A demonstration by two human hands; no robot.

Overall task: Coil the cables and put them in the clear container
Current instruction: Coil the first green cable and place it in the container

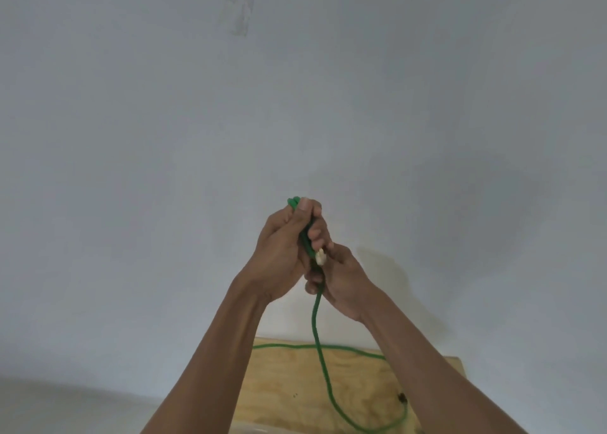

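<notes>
A green cable (318,328) hangs from my two raised hands down to the wooden table (361,387), where it runs in a loose loop. My left hand (282,253) is closed around a small bundle of green cable loops, whose top pokes out above my thumb. Just below and right of it, my right hand (341,279) grips the hanging strand. A pale connector (320,256) shows between the two hands. A clear plastic object (241,3) is visible at the top edge, too cut off to tell whether it is the container.
A plain white wall (131,137) fills most of the view behind my hands. The table's far edge meets the wall low in the frame. A small dark mark (401,398) sits on the wood at the right.
</notes>
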